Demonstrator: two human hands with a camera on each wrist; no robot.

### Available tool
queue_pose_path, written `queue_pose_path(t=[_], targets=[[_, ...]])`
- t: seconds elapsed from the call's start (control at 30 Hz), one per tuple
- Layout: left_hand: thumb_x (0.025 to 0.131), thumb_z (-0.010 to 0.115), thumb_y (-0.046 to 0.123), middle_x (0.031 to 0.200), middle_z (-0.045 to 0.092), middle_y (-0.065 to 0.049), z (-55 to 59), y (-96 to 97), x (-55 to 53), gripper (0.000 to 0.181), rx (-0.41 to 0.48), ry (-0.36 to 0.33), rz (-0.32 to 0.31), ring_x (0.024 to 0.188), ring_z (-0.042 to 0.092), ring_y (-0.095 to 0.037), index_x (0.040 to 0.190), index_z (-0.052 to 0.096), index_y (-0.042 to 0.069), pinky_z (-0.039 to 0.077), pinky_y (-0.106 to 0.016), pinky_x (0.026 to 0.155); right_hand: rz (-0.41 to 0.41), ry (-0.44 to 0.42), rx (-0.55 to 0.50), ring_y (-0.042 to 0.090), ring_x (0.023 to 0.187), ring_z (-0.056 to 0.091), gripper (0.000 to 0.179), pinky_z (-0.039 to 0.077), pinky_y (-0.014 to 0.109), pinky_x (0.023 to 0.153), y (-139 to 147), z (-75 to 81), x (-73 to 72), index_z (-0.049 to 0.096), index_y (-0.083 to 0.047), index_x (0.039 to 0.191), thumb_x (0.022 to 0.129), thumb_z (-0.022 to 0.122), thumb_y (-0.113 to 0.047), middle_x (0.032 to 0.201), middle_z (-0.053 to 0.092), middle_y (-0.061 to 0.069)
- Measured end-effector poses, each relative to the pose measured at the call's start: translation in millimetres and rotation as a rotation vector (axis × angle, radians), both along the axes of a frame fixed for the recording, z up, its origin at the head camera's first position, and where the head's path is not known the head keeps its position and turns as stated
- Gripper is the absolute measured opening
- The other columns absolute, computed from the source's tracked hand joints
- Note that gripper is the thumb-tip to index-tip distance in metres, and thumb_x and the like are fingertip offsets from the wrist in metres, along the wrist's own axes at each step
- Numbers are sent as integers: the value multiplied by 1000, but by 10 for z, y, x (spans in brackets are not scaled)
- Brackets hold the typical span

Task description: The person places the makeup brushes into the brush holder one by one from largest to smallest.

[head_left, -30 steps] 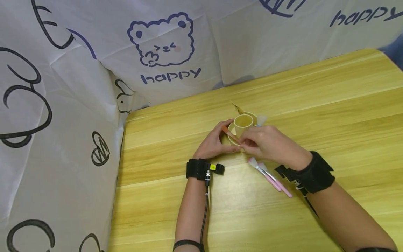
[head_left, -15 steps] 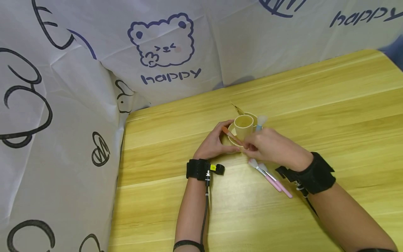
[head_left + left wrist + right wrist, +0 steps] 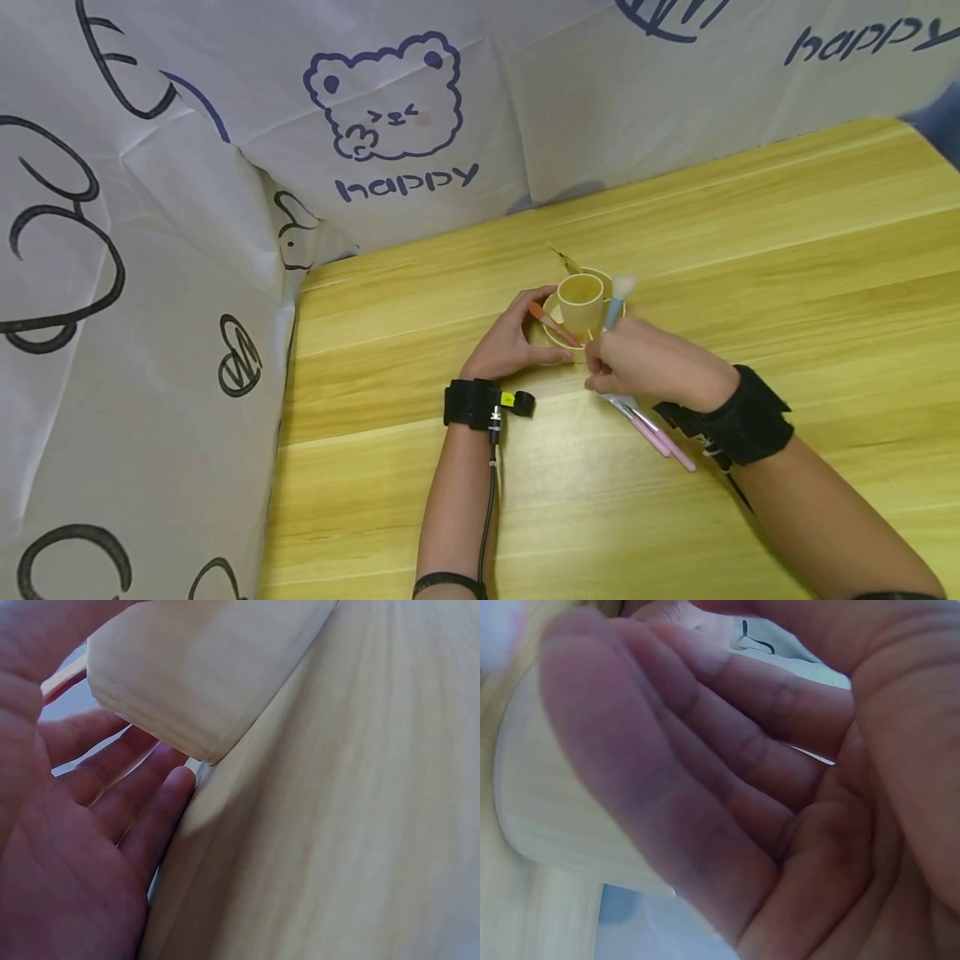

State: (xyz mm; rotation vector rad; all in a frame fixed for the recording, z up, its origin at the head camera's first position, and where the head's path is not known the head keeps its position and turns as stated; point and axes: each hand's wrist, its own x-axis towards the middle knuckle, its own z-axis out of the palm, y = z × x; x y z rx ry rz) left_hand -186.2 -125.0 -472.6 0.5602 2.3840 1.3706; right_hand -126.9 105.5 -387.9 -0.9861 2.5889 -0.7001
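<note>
In the head view a cream holder with a round cup and a low tray stands on the table. My left hand holds it from the left, thumb at the front, fingers behind; the left wrist view shows fingers beside its pale wall. An orange-tipped brush leans in the tray, left of the cup. To the right a blue brush stands bristles up. Just in front, my right hand has loosely bent fingers. In the right wrist view nothing shows in its palm; the thumb tip is out of frame.
Two pink-handled brushes lie on the wooden table, partly under my right hand. Behind the cup, a thin golden pointed thing sticks out. A printed white cloth hangs along the back and left.
My right hand has drawn back from the orange-tipped brush, down toward the pink brushes, uncovering more of the blue brush. The orange-tipped brush stays leaning in the holder. My left hand keeps its place.
</note>
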Motion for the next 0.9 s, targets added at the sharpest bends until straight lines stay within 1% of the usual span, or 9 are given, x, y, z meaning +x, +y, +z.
queue_pose_path(t=[0.17, 0.33, 0.47, 0.53, 0.6, 0.77, 0.9], targets=[[74, 95, 30, 154, 48, 3, 1, 4, -2, 95, -8, 7, -1, 150, 42, -16, 154, 44, 31, 31, -45, 128, 19, -46, 57, 5, 56, 46, 20, 38, 20, 55, -31, -35, 0, 68, -17, 70, 88, 77, -18, 63, 55, -9], [73, 96, 30, 151, 51, 3, 11, 2, 2, 95, -20, 12, 9, 150, 42, -16, 153, 45, 29, 30, -44, 128, -6, -100, 107, 7, 57, 50, 15, 40, 21, 55, -47, -56, 12, 70, -16, 74, 88, 77, -16, 67, 60, -7], [73, 96, 29, 152, 50, 3, 10, 1, 1, 94, -17, 14, 8, 151, 41, -16, 153, 45, 29, 30, -44, 128, -15, -141, 128, 8, 59, 53, 12, 42, 21, 55, -62, -78, 24, 71, -14, 78, 87, 78, -17, 71, 63, -5], [74, 95, 29, 153, 49, 3, 5, 1, -1, 94, -16, 14, 5, 151, 41, -16, 153, 45, 29, 30, -44, 129, -22, -150, 134, 8, 58, 52, 12, 41, 21, 54, -73, -91, 29, 69, -14, 78, 86, 78, -16, 70, 61, -5], [74, 95, 30, 154, 49, 3, 5, 0, -1, 93, -18, 14, 4, 151, 41, -16, 153, 45, 30, 30, -44, 129, -30, -146, 146, 8, 57, 49, 16, 38, 22, 54, -82, -105, 36, 65, -15, 74, 84, 78, -15, 68, 57, -6], [74, 95, 32, 152, 50, 3, 11, 0, 0, 93, -30, 15, 6, 151, 41, -16, 153, 45, 29, 30, -44, 129, -72, -145, 205, 10, 56, 41, 33, 32, 23, 50, -99, -142, 47, 50, -17, 64, 81, 79, -12, 66, 42, -6], [74, 94, 32, 150, 51, 3, 12, -4, -1, 94, -38, 15, 6, 152, 40, -16, 154, 44, 28, 29, -45, 129, -99, -154, 242, 11, 55, 44, 35, 34, 24, 49, -96, -171, 40, 49, -17, 63, 80, 80, -12, 68, 43, -4]])
